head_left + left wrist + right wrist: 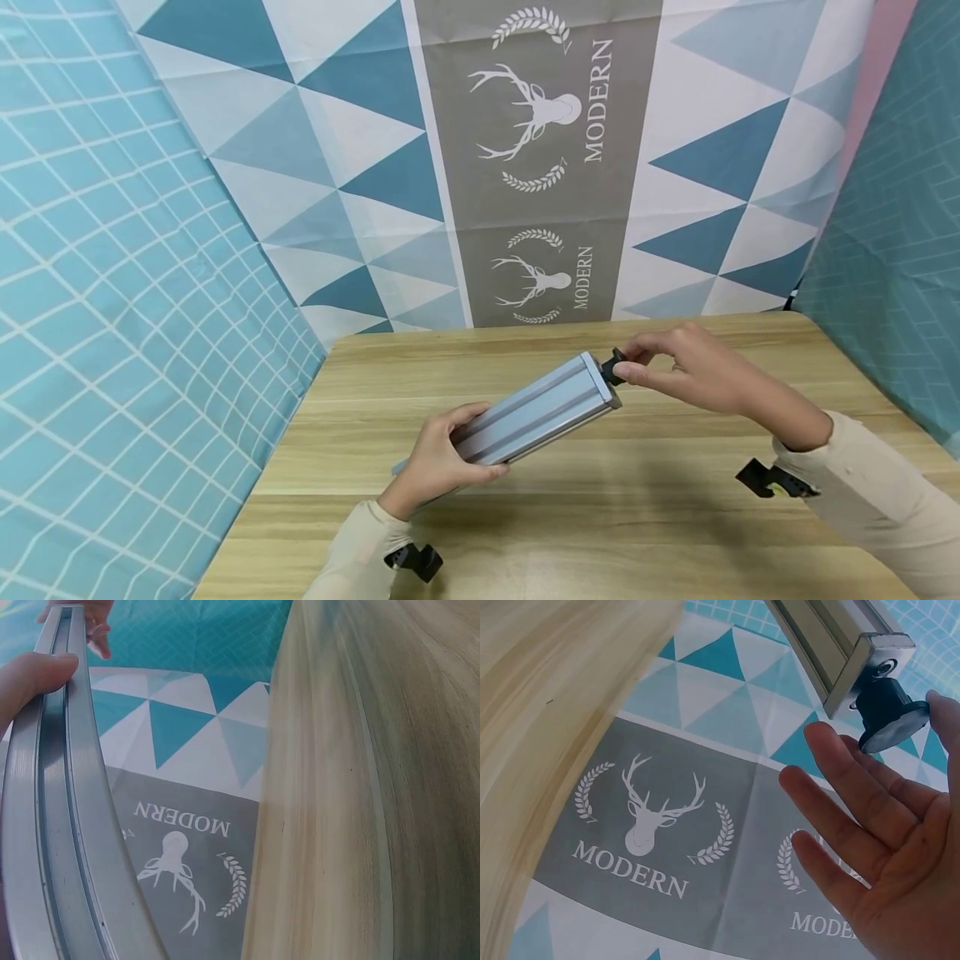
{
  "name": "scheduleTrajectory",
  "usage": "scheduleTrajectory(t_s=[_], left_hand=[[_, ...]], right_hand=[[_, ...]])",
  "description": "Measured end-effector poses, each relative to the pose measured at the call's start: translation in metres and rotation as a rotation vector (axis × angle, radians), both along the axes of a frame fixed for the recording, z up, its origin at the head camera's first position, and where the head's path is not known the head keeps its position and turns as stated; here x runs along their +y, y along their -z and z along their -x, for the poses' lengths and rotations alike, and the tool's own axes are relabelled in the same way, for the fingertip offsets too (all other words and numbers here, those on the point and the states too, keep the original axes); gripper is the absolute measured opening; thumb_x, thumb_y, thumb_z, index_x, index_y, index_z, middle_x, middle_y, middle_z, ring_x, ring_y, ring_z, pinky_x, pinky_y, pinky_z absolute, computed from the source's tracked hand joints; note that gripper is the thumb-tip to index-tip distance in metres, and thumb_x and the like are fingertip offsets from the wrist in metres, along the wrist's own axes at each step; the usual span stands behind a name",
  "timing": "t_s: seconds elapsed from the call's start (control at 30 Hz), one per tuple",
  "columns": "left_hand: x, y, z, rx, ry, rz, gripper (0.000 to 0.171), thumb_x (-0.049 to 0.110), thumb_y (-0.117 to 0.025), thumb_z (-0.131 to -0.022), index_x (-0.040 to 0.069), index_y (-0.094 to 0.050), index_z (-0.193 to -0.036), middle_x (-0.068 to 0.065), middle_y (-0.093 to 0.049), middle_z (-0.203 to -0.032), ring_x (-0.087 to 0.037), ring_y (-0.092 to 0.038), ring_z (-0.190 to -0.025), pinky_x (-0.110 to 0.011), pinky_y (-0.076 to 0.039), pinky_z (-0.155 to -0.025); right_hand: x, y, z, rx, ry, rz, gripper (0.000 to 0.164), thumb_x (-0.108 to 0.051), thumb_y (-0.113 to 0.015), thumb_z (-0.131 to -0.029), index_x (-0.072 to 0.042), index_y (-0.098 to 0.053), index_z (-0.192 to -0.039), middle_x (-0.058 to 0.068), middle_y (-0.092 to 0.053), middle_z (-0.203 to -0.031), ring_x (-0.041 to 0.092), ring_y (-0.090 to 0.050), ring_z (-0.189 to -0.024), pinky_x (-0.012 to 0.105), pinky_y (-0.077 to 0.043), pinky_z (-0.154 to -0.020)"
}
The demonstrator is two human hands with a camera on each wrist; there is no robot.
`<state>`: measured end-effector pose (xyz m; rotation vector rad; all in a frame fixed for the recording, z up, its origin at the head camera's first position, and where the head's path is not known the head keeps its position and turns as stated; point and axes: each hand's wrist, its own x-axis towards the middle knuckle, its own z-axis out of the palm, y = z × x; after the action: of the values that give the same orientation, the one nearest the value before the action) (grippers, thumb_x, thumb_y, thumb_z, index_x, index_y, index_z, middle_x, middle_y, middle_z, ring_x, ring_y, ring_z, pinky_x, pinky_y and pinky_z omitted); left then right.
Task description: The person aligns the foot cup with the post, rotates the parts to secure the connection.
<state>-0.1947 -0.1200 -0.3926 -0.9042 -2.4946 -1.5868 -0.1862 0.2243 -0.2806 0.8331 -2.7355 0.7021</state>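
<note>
A long grey aluminium profile bar (536, 408) is held tilted above the table, its right end higher. My left hand (442, 454) grips it near the lower end, with the thumb on the near side and fingers over the far side; in the left wrist view the thumb (56, 671) lies along the grooved face. From the bar's raised end sticks a black levelling foot (613, 367) with a round flange. My right hand (697, 371) pinches this foot at its flange between thumb and forefinger. In the right wrist view, the other fingers (832, 862) are spread loosely below the foot.
Beneath both hands is a wood-grain table (570, 533). A patterned cloth wall (540, 192) stands behind its back edge, with a blue grid cloth (135, 275) on the left and a teal cloth (892, 250) on the right. Black straps circle both sleeved wrists.
</note>
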Motion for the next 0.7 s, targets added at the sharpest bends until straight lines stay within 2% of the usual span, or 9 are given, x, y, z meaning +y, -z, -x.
scheduleTrajectory(t_s=[0.1,0.23,0.33,0.57,0.7], left_hand=[[0.0,0.0,0.0,-0.002,-0.004,-0.003,0.064,0.026,-0.088,-0.067,0.017,-0.062,-0.125,-0.002,-0.066,-0.116,-0.014,-0.063,-0.093,-0.029,-0.051,-0.079],[0.001,-0.002,0.002,0.009,-0.02,0.003,0.065,0.026,-0.089,-0.065,0.019,-0.063,-0.125,0.0,-0.067,-0.114,-0.014,-0.064,-0.092,-0.029,-0.051,-0.078],[0.003,-0.002,0.007,0.03,-0.026,0.033,0.065,0.028,-0.088,-0.065,0.019,-0.063,-0.125,0.001,-0.067,-0.113,-0.013,-0.064,-0.091,-0.029,-0.051,-0.077],[0.011,-0.004,0.029,0.086,-0.028,0.131,0.066,0.028,-0.089,-0.063,0.013,-0.065,-0.123,0.0,-0.069,-0.109,-0.009,-0.064,-0.086,-0.028,-0.052,-0.074],[0.016,-0.003,0.047,0.127,-0.015,0.223,0.068,0.028,-0.089,-0.061,0.011,-0.065,-0.122,-0.001,-0.07,-0.107,-0.008,-0.063,-0.082,-0.026,-0.05,-0.072]], right_hand=[[0.001,0.001,0.0,0.003,-0.003,0.01,0.028,-0.034,-0.061,-0.094,-0.012,-0.071,-0.109,-0.003,-0.072,-0.097,0.004,-0.062,-0.075,0.027,-0.046,-0.062],[0.005,0.002,0.0,0.007,-0.014,0.033,0.036,-0.029,-0.054,-0.098,-0.007,-0.064,-0.125,0.008,-0.069,-0.113,0.02,-0.067,-0.095,0.041,-0.052,-0.075],[0.009,0.005,-0.001,0.018,-0.013,0.061,0.037,-0.026,-0.052,-0.1,-0.008,-0.059,-0.131,0.011,-0.064,-0.123,0.031,-0.062,-0.11,0.051,-0.05,-0.083],[0.024,0.021,-0.004,0.031,0.026,0.124,0.042,-0.022,-0.053,-0.099,-0.014,-0.05,-0.14,0.01,-0.053,-0.138,0.032,-0.053,-0.12,0.053,-0.048,-0.086],[0.034,0.032,-0.005,0.029,0.053,0.136,0.041,-0.02,-0.052,-0.1,-0.011,-0.051,-0.139,0.013,-0.052,-0.138,0.034,-0.054,-0.119,0.055,-0.046,-0.086]])
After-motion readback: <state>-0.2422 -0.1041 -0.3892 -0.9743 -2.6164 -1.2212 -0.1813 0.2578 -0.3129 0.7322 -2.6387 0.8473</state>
